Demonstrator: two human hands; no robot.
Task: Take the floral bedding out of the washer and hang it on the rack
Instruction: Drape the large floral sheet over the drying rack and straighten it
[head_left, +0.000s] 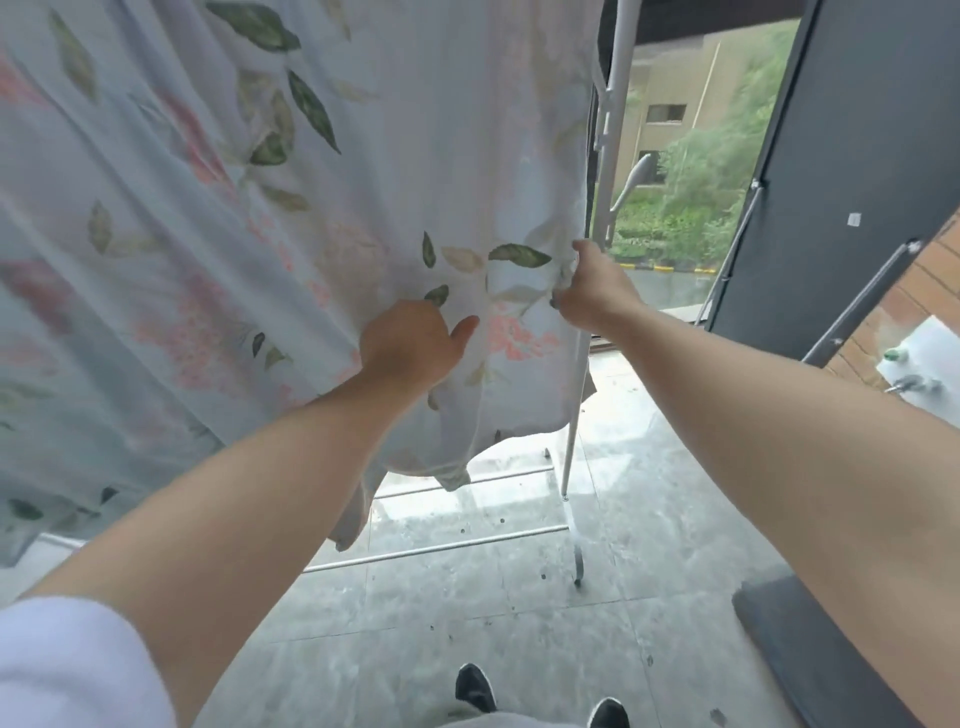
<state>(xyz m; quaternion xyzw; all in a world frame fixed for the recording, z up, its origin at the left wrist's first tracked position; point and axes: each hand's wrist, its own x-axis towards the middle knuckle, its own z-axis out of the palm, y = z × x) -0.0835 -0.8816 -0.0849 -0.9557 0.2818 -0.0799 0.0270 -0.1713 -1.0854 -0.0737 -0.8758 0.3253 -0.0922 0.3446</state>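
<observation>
The floral bedding (218, 218), pale with pink flowers and green leaves, hangs down from above and fills the left and middle of the view. It drapes over a white metal rack (612, 119), whose upright shows at the bedding's right edge. My left hand (410, 345) grips a fold of the bedding low in its middle, thumb out to the right. My right hand (592, 288) pinches the bedding's right edge, close to the rack's upright. The washer is out of view.
The rack's lower bars and foot (576, 551) rest on a grey tiled floor. A dark panel (852, 156) stands at the right, with a brick wall and a white fixture (919, 358) beyond. A dark mat (810, 660) lies bottom right. My shoes (475, 686) show below.
</observation>
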